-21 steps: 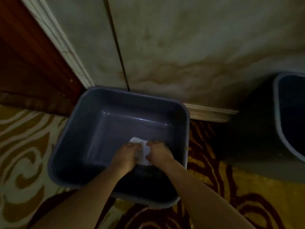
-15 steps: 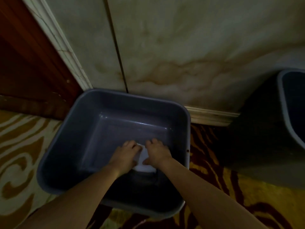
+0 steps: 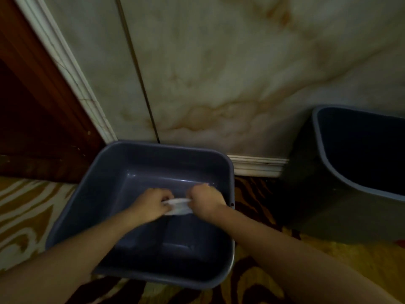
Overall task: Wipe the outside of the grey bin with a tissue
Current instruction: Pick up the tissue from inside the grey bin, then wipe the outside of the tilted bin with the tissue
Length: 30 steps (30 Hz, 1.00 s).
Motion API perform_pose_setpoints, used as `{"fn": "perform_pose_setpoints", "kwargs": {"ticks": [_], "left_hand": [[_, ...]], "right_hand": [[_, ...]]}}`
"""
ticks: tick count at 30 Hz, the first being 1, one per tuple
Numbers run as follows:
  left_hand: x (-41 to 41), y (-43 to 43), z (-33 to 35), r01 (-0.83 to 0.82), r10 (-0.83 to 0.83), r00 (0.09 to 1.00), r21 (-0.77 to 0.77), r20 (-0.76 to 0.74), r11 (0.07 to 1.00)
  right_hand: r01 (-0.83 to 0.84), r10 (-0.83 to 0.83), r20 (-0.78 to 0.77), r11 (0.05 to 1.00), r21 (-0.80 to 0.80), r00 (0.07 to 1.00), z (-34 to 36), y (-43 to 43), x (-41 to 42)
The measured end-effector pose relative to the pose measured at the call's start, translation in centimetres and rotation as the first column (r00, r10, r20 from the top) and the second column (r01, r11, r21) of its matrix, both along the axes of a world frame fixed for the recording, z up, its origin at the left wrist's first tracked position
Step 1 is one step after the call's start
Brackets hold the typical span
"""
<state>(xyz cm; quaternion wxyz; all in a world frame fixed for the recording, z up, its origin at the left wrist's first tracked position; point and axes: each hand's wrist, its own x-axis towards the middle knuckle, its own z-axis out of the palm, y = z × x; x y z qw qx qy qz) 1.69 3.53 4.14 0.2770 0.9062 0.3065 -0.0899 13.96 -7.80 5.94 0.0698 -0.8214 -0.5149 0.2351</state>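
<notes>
Grey bin point(image 3: 114, 172) sits on the patterned carpet point(image 3: 26, 205), close to the marble wall point(image 3: 219, 73); a white tissue point(image 3: 178, 206) is stretched over its open inside; the left hand point(image 3: 151, 202) and right hand point(image 3: 207, 200) each pinch one end, fingers curled tight; the outside looks not yet wiped, so I think nearly all the job is left; another bin point(image 3: 328, 150) stands well apart.

Dim indoor light, soft blur, wide-angle bending at edges
</notes>
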Motion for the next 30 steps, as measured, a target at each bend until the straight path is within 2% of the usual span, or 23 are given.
{"fn": "perform_pose_setpoints", "kwargs": {"ticks": [4,7,12,14,18,24,26,28,30], "left_hand": [[3.0,0.2,7.1,-0.047,0.064,0.967,-0.073,0.247,0.996],[5.6,-1.6,11.7,-0.033,0.057,0.934,-0.072,0.353,0.997],[9.9,-6.6,18.2,0.007,0.018,0.86,-0.047,0.511,0.999],[11.7,-9.3,20.1,0.027,0.019,0.826,-0.072,0.564,0.997],[14.8,-15.3,21.8,0.135,-0.01,0.816,-0.174,0.578,0.976],[17.3,-21.1,21.7,0.279,-0.102,0.811,-0.228,0.575,0.933],[17.6,-22.0,21.3,0.347,-0.171,0.786,-0.196,0.594,0.917],[17.8,-22.8,20.7,0.433,-0.303,0.735,-0.077,0.607,0.898],[18.2,-23.8,19.8,0.534,-0.494,0.704,0.08,0.51,0.842]], "right_hand": [[0.142,-0.141,-0.015,0.975,0.173,0.99,6.1,-1.7,2.8],[0.258,-0.251,-0.06,0.926,0.275,0.966,10.8,-3.7,4.4],[0.443,-0.435,-0.123,0.786,0.431,0.892,17.1,-8.2,7.0],[0.512,-0.483,-0.194,0.709,0.485,0.854,19.1,-10.4,8.4],[0.692,-0.485,-0.503,0.588,0.418,0.716,21.2,-14.9,10.7],[0.75,-0.571,-0.487,0.482,0.453,0.661,21.6,-21.8,12.3],[0.779,-0.611,-0.486,0.446,0.441,0.625,21.7,-24.1,12.8],[0.8,-0.651,-0.476,0.397,0.449,0.591,21.6,-26.3,13.0],[0.817,-0.668,-0.494,0.332,0.472,0.557,21.4,-28.5,13.0]]}}
